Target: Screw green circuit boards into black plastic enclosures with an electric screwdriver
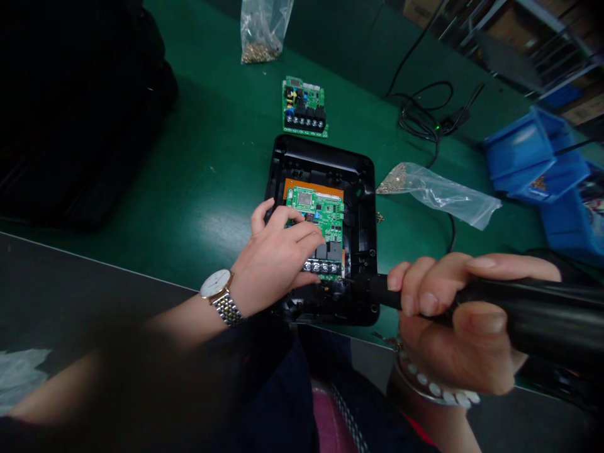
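Observation:
A green circuit board [333, 217] lies on an orange sheet [321, 187] inside a black plastic housing [361, 220]. My left hand [278, 251] is curled over the board's left part, thumb by the lower terminal row and fingers on the components; its fingertips partly hide the board. In my right hand [453, 321] is a black electric screwdriver [533, 314], held level with fingers wrapped round its body. Its narrow end points left at the board's lower right corner. Whether the tip touches a screw there is too dark to tell.
A second circuit board [304, 110] lies behind the housing on the green table [212, 157]. Bags of small screws sit at the back [262, 38] and right [425, 185]. Blue bins [523, 157] and a coiled black cable [419, 123] are at right, a dark bag-like object [80, 113] at left.

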`<state>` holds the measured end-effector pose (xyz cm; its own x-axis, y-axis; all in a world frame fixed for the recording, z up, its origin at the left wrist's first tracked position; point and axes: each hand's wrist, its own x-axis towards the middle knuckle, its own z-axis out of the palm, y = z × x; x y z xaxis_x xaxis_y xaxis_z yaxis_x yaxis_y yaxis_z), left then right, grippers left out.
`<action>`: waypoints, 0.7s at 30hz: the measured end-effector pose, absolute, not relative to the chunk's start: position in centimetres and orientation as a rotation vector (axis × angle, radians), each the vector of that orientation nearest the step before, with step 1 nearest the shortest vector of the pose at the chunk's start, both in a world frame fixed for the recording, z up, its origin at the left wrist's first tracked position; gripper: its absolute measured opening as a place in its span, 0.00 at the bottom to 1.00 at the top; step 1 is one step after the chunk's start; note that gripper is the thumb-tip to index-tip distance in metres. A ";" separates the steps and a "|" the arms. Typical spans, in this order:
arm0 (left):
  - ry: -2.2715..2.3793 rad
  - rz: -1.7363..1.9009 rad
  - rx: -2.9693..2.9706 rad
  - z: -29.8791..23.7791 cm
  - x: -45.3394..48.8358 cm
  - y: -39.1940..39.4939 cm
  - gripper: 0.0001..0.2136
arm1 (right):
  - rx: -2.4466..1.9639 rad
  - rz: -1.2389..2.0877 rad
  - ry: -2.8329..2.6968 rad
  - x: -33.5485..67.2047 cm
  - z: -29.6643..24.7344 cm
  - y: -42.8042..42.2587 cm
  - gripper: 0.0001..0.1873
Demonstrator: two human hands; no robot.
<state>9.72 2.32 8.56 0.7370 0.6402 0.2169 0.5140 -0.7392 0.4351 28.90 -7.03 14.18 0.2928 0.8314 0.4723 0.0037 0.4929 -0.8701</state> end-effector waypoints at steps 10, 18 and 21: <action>0.803 0.600 2.542 9.8 9.7 1.4 0.14 | -1.172 0.671 -0.993 28.2 17.2 -6.2 0.23; 0.761 0.658 2.505 9.3 10.0 0.9 0.07 | -1.154 0.753 -0.938 28.5 18.4 -7.1 0.20; 0.760 0.677 2.443 9.4 10.0 1.0 0.05 | -1.113 0.799 -0.841 28.5 18.6 -7.9 0.15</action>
